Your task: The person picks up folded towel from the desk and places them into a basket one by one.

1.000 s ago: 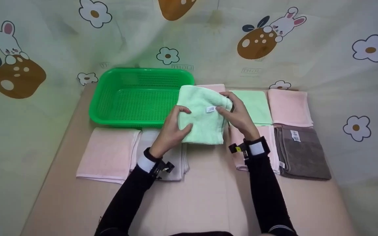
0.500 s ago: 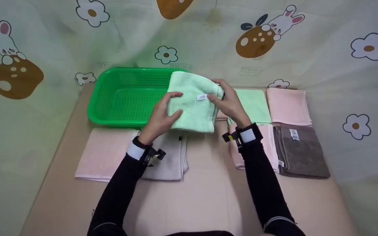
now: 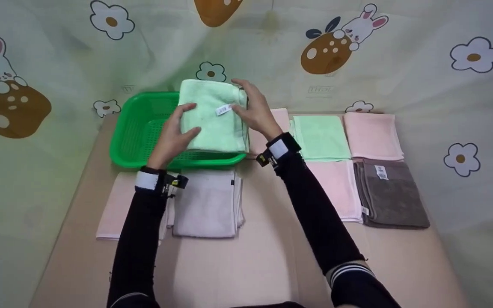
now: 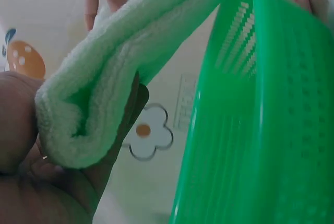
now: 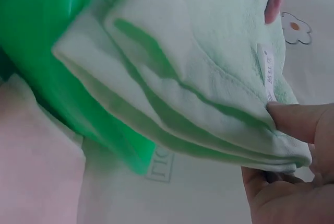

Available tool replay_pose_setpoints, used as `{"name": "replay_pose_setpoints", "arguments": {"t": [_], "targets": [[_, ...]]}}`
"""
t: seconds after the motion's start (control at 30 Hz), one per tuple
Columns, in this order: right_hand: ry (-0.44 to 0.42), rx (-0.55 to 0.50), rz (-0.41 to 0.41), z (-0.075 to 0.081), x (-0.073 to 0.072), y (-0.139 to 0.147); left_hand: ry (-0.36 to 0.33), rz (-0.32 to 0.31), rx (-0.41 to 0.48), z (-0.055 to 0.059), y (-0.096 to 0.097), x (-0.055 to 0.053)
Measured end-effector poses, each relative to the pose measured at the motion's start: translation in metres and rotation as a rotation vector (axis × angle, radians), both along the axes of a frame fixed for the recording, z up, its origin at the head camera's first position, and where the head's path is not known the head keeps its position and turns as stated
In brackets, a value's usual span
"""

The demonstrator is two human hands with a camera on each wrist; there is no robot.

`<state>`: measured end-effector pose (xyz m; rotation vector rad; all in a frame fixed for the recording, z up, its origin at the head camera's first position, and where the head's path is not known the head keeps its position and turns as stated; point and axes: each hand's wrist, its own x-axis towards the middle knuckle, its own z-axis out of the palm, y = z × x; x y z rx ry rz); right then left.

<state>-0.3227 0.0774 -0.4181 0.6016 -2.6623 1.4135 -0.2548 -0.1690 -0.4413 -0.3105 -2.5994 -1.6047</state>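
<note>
A folded light green towel (image 3: 212, 128) with a small white label is held up by both hands over the right part of the green plastic basket (image 3: 120, 137). My left hand (image 3: 171, 132) grips its left edge, thumb on the near face and fingers behind, as the left wrist view shows around the rolled fold (image 4: 83, 114). On the opposite side my right hand (image 3: 257, 111) pinches the layered edge beside the label (image 5: 267, 72), thumb on top and fingers beneath. The towel hides much of the basket's right side in the head view.
Right of the basket lie folded towels: a green one (image 3: 321, 137), pink ones (image 3: 372, 134) and a dark grey-brown one (image 3: 394, 196). In front of the basket lie a light grey towel (image 3: 206, 205) and a pink one (image 3: 111, 209). A patterned curtain (image 3: 272, 55) stands behind.
Both hands have carried the green towel left and away from the body, from the basket's right end to over the basket. The grip looks the same.
</note>
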Motion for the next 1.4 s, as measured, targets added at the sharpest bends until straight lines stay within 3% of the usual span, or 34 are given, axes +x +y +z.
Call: {"name": "replay_pose_setpoints", "arguments": {"t": [0.17,0.33,0.53,0.8,0.97,1.2,1.4], "targets": [[0.022,0.019,-0.049,-0.011,-0.01,-0.02,-0.062,0.011,-0.044,-0.008,-0.012,-0.011],[0.05,0.063,-0.044,-0.025,-0.017,-0.028,-0.112,-0.011,-0.091,-0.016,-0.019,-0.018],[0.075,0.142,-0.021,-0.04,-0.022,-0.028,-0.19,-0.116,-0.196,-0.023,-0.023,-0.026],[0.079,0.248,0.013,-0.062,-0.022,-0.032,-0.285,-0.204,-0.321,-0.035,-0.028,-0.031],[0.082,0.401,0.028,-0.071,-0.018,-0.04,-0.341,-0.223,-0.371,-0.047,-0.031,-0.033],[0.126,0.666,0.063,-0.074,-0.02,-0.05,-0.383,-0.242,-0.479,-0.051,-0.031,-0.036],[0.193,0.954,0.105,-0.078,-0.019,-0.056,-0.441,-0.183,-0.606,-0.052,-0.029,-0.033]]}}
